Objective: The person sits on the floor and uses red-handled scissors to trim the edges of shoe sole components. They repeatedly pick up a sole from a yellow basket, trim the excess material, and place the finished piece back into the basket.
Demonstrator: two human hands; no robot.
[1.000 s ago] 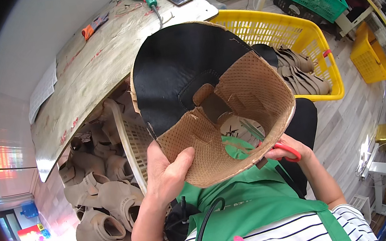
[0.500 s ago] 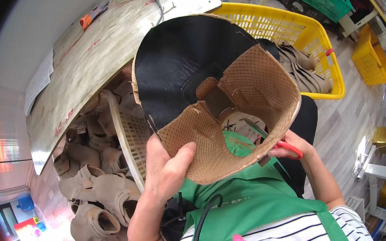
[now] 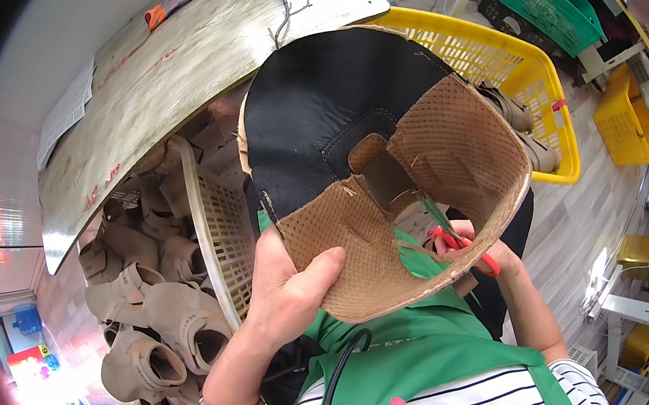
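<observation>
Forearms [image 3: 236, 370] slant inward, hands apart. I see the left hand [image 3: 292, 295] clamped on the near left edge of a shoe upper [image 3: 430, 131], thumb over its tan lining; the right hand [image 3: 501, 251] curls around red-handled scissors [image 3: 449, 238]. Above the green apron [image 3: 420, 366], the shoe upper's black rounded end points toward the workbench [image 3: 153, 86], long axis running away, slightly left.

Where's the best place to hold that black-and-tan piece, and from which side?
Likely the tan lower-left flap of the black-and-tan piece, approached from the left: it looks thin enough to pinch, thumb inside, as the left hand does, away from the red-handled scissors in the right hand.
</observation>
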